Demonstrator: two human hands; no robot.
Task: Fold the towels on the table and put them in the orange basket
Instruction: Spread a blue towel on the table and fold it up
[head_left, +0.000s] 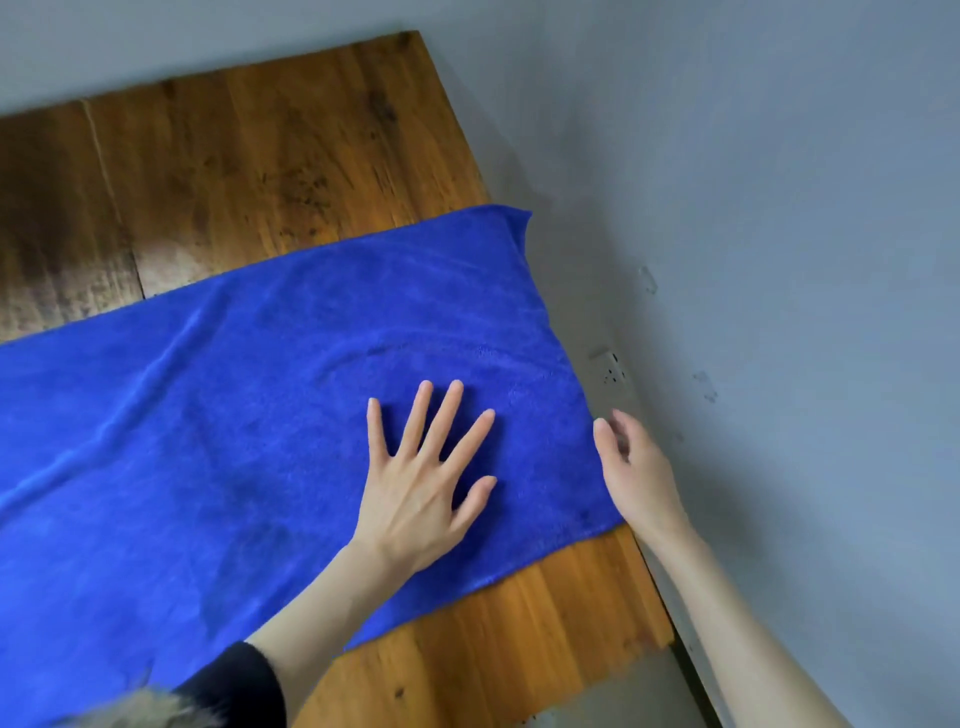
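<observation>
A blue towel (249, 415) lies spread flat across the wooden table (249, 156), running off the left edge of the view. My left hand (421, 483) presses flat on the towel near its right end, fingers spread and straight. My right hand (636, 473) hovers at the towel's right edge beside the table edge, fingers loosely extended, holding nothing that I can see. The orange basket is not in view.
A grey wall (779, 208) stands close along the table's right side, with a socket (613, 371) low on it. Bare wood shows behind the towel and in front of it at the near right corner (519, 639).
</observation>
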